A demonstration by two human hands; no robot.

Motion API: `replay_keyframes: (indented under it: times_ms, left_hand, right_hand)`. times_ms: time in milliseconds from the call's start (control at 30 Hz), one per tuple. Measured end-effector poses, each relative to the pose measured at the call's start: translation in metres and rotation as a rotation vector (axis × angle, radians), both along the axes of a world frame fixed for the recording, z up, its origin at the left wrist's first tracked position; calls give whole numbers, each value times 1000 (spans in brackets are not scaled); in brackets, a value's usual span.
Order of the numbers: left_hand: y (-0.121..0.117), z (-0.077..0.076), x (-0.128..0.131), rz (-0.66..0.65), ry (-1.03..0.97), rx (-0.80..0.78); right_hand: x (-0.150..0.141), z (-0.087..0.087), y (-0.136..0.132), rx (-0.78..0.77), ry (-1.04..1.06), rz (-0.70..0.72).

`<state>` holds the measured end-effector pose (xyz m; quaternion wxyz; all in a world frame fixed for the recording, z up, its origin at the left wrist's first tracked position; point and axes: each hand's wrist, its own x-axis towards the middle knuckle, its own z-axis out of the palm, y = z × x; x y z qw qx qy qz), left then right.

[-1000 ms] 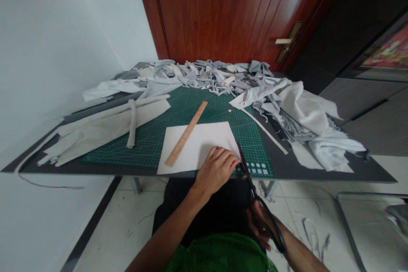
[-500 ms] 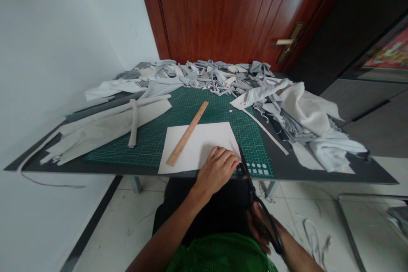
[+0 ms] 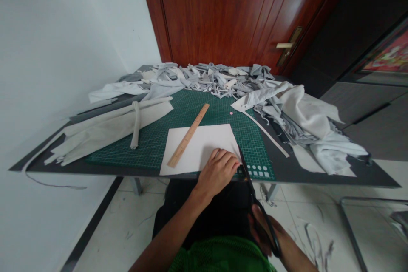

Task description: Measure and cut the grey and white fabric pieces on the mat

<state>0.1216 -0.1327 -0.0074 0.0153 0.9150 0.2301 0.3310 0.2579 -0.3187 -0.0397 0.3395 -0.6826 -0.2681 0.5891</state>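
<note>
Left hand (image 3: pixel 218 172) lies flat, fingers spread, pressing the white sheet (image 3: pixel 197 144) on the green cutting mat (image 3: pixel 219 121). Right hand (image 3: pixel 263 231) grips the black scissors (image 3: pixel 251 191), blades at the sheet's right edge. Wooden ruler (image 3: pixel 188 135) lies across the sheet. Cut strips (image 3: pixel 216 78) heap at the table's (image 3: pixel 280 176) far end; sheet shows no visible cut.

I'm wearing a bright green mesh garment (image 3: pixel 221 257) with a coarse open netting, over a plain black garment (image 3: pixel 204 214) across my front. My left hand (image 3: pixel 218 172) and right hand (image 3: pixel 263 231) are bare, and so are my forearms (image 3: pixel 167 236).
</note>
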Motion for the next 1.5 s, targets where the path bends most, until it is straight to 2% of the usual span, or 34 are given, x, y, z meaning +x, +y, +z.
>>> replay_keyframes:
  times_ms: [200, 333, 467, 633, 900, 1500]
  left_hand:
    - [0, -1, 0, 6, -5, 9]
    - [0, -1, 0, 4, 3, 12]
    - [0, -2, 0, 4, 12, 13]
    - [0, -3, 0, 7, 5, 10]
    - [0, -2, 0, 2, -2, -2]
    - [0, -1, 1, -2, 10, -3]
  right_hand:
    - [3, 1, 0, 3, -16, 4]
    - [1, 14, 4, -37, -20, 23]
    - [-1, 24, 6, -83, -57, -21]
    - [0, 22, 4, -26, -153, 29]
    - [2, 26, 7, 35, -158, 75]
    - [1, 40, 11, 42, -257, 133]
